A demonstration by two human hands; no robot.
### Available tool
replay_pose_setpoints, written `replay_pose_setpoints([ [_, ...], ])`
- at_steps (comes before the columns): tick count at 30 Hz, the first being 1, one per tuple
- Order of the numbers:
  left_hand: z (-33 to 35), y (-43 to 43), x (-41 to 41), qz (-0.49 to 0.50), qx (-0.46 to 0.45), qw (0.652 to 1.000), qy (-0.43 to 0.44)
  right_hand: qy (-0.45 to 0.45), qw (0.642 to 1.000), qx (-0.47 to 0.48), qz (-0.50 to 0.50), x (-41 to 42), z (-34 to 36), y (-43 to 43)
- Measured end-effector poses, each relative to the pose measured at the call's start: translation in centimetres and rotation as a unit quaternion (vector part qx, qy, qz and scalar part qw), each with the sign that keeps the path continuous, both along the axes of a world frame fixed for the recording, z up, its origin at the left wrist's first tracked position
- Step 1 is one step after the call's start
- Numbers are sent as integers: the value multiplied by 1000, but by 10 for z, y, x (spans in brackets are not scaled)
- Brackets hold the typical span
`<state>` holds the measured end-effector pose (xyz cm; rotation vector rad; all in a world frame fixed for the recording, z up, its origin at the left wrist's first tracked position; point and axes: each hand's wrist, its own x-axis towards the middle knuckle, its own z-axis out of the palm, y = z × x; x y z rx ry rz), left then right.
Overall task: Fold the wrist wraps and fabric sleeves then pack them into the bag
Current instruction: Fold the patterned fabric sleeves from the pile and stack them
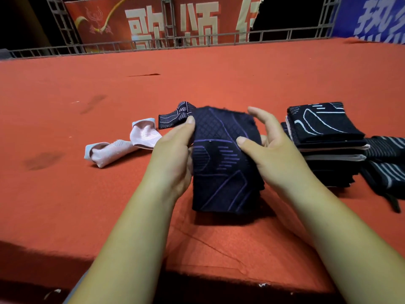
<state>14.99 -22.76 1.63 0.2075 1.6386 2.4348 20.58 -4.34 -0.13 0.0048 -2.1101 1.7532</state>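
Folding step: left grip point(173, 153) and right grip point(270, 150) both pinch the purple-lined sleeve point(219, 167) mid-frame; next, likely, it joins the folded stack point(324, 128) at right.

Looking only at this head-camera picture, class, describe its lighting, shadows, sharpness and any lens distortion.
Head view: light falls from above onto the red cloth; its near edge lies in deep shadow; the dark sleeve throws a shadow toward the viewer; the trusses lean apart upward, a wide-angle effect; detail is slightly soft, without glare.
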Motion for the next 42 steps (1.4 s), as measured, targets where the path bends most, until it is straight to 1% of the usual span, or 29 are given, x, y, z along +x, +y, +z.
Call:
replay_pose_setpoints([
  [2, 5, -3, 4, -21, -66, 996, 60, 34, 998, -14, -42, -3, 0, 2],
  [5, 9, -8, 11, -71, -170, 974, 135, 52, 995, -8, -89, -3, -3, 5],
  [7, 8, -8, 15, -109, -214, 956, 171, 61, 991, -3, -119, -3, -4, 8],
  [9, 7, -6, 18, -117, -240, 943, 200, 64, 989, -15, -135, -4, -4, 9],
  [13, 5, -1, 16, -61, -240, 946, 209, 50, 991, -35, -117, -4, 0, 11],
  [16, 4, -2, 11, -14, -222, 950, 219, 58, 993, -61, -77, -2, 5, 10],
  [21, 6, -3, 10, 29, -175, 959, 221, 73, 997, -28, 9, 0, 6, 11],
  [24, 7, -4, 10, 34, -167, 959, 228, 75, 997, 14, 14, 1, 7, 11],
  [27, 7, -7, 9, 35, -186, 952, 240, 72, 997, 37, -1, 0, 5, 12],
  [31, 7, -7, 9, 82, -248, 925, 277, 86, 991, 91, -47, -2, 1, 9],
  [38, 4, -3, 11, 144, -313, 887, 308, 104, 980, 136, -104, -1, -1, 2],
  [40, 1, -2, 9, 150, -334, 870, 329, 114, 970, 171, -130, 1, -1, 1],
  [42, -1, -1, 9, 163, -373, 840, 360, 115, 961, 198, -154, 1, -2, 0],
])
